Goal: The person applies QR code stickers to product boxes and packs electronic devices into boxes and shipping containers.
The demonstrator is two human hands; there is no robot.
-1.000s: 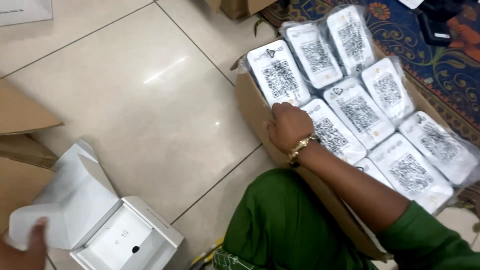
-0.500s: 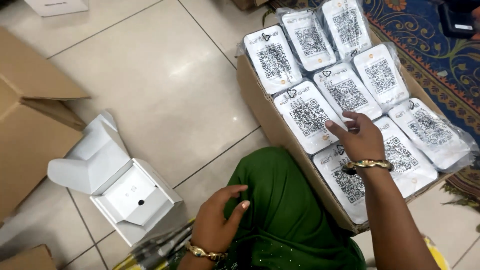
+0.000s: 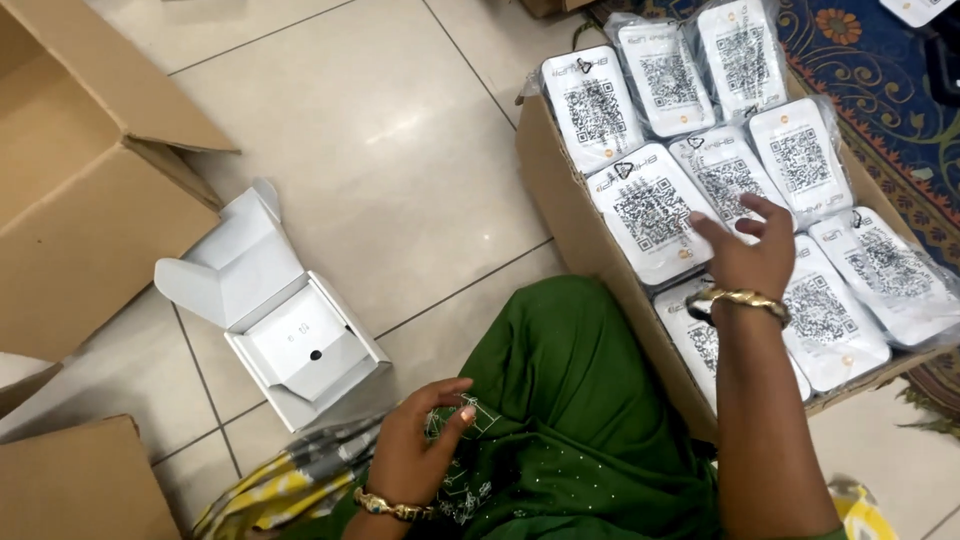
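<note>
My right hand (image 3: pixel 748 255) hovers with fingers spread over several white plastic-wrapped flat packets printed with square black codes, which fill an open brown carton (image 3: pixel 560 200). Its fingertips are at the edge of one packet (image 3: pixel 650 212) in the carton's near row; whether they touch it I cannot tell. My left hand (image 3: pixel 412 445) rests on the green cloth (image 3: pixel 560 400) over my lap, fingers loosely curled, holding nothing. A small white box (image 3: pixel 285 325) with its lid flipped open lies on the tiled floor to the left of my lap.
A large open brown carton (image 3: pixel 80 190) stands at the left, and another carton corner (image 3: pixel 75 480) shows at the bottom left. A patterned blue rug (image 3: pixel 890 90) lies behind the packet carton. Pale floor tiles (image 3: pixel 380 130) stretch between the cartons.
My left hand let go of the white box's lid and came to my lap. My right hand moved from the carton's left edge to the packets in its near row. The view shifted.
</note>
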